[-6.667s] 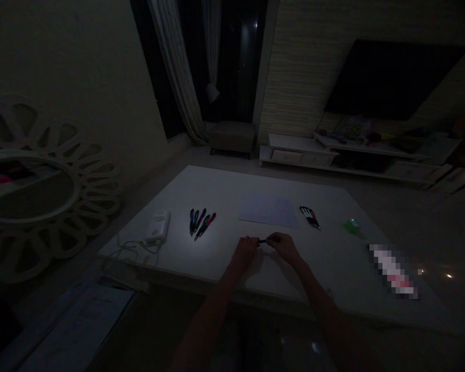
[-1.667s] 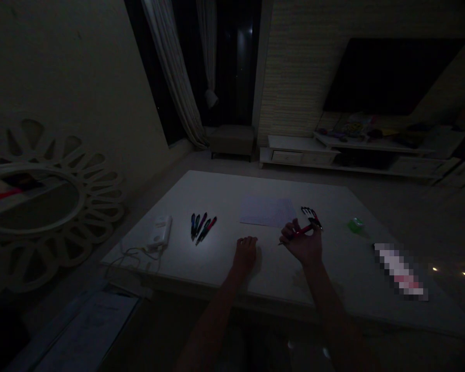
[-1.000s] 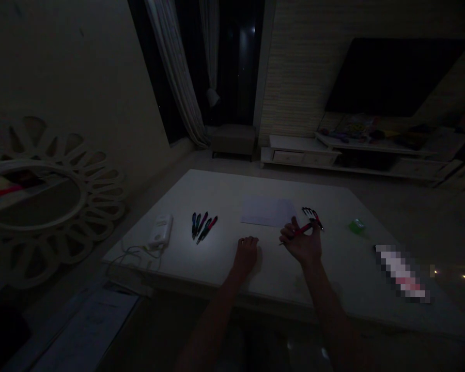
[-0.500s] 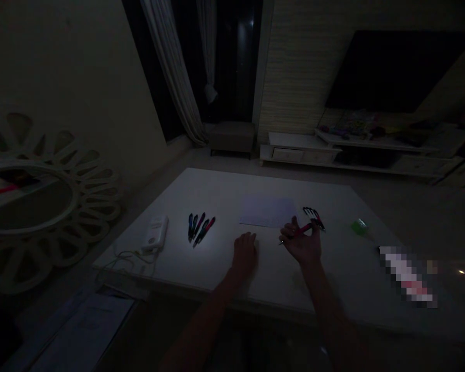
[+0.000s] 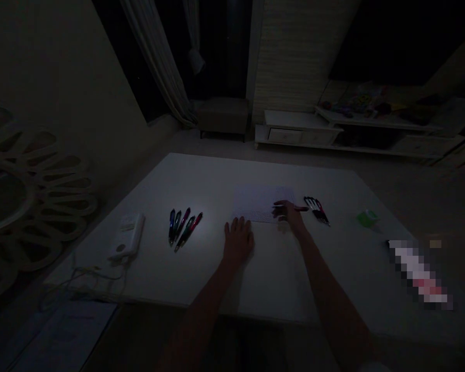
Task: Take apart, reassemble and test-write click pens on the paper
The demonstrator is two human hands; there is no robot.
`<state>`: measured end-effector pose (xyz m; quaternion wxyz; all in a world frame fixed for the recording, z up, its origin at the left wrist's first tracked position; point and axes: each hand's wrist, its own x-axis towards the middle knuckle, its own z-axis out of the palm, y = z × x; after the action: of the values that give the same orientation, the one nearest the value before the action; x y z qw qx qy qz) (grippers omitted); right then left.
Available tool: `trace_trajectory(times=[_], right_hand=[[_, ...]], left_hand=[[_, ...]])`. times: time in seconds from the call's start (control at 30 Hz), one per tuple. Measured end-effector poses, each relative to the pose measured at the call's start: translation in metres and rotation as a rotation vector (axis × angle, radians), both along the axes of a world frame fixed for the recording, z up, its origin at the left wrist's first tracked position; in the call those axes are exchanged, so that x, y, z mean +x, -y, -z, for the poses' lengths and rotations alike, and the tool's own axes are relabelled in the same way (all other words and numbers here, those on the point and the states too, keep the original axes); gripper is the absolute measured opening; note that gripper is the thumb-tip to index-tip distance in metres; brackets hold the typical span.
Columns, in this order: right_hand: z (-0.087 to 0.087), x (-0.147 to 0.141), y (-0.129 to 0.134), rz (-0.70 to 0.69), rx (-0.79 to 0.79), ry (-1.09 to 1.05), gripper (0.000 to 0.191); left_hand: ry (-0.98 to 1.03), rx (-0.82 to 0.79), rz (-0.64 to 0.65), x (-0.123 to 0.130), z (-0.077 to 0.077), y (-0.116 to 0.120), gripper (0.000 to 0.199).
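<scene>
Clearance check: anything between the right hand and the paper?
Nothing visible. The right hand, holding a pen, overlaps the paper in view, at its near right corner; the left hand is at its near left corner.

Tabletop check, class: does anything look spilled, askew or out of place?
Only the cables look untidy, loosely looped at the near-left corner of the table by the white corded unit. No spill shows.

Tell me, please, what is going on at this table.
A person's right hand holds a pen over a sheet of paper; whether its tip touches is hidden. The left hand is spread at the sheet's near edge. Other pens lie in two groups, one to the left and one to the right.
</scene>
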<state>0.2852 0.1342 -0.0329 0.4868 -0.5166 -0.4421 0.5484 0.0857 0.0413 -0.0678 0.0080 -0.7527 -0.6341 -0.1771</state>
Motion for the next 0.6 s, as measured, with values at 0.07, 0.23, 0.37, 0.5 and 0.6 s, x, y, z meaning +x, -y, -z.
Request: trace_trajectory(times=[0.07,0.23,0.37,0.5,0.6], right_hand=[[0.005,-0.011,-0.013,-0.074,0.078,0.055,0.033],[0.025,-0.041,-0.034,-0.059,0.111,0.183,0.037],[0.039,-0.051,-0.038,0.095,0.149,0.274,0.029],[0.050,-0.049,-0.043,0.175,0.204,0.343,0.014],[0.055,-0.049,-0.045,0.202,0.189,0.388,0.012]], left_hand=[[0.005,-0.007,0.002,0.001,0.000,-0.001,0.042],[-0.011,-0.031,0.000,0.002,-0.001,-0.004,0.043],[-0.017,-0.033,-0.014,0.004,-0.001,-0.004,0.044],[-0.004,-0.037,-0.010,0.004,-0.001,-0.004,0.045],[0.003,-0.037,-0.008,0.003,-0.001,-0.003,0.045]])
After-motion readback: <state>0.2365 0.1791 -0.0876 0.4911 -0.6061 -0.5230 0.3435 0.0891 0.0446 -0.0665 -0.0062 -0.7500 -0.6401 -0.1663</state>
